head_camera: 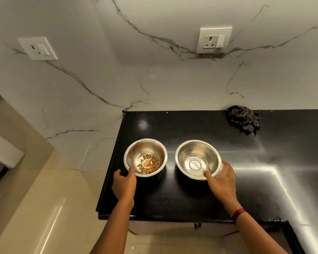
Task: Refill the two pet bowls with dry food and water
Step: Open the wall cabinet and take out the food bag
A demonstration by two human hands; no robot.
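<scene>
Two steel bowls stand side by side on a black countertop [191,198]. The left bowl [136,149] holds a small scatter of brown dry food pellets [149,164] on its bottom. The right bowl [189,149] holds a shallow layer of clear water [195,165]. My left hand [124,184] grips the left bowl's near rim, thumb at the edge. My right hand [221,180] grips the right bowl's near right rim, thumb inside the rim and fingers outside.
A crumpled dark checked cloth [243,119] lies at the back of the counter by the marble wall. Two wall sockets [214,40] [38,48] sit above. The counter's left edge [110,162] drops to a beige tiled floor [50,208].
</scene>
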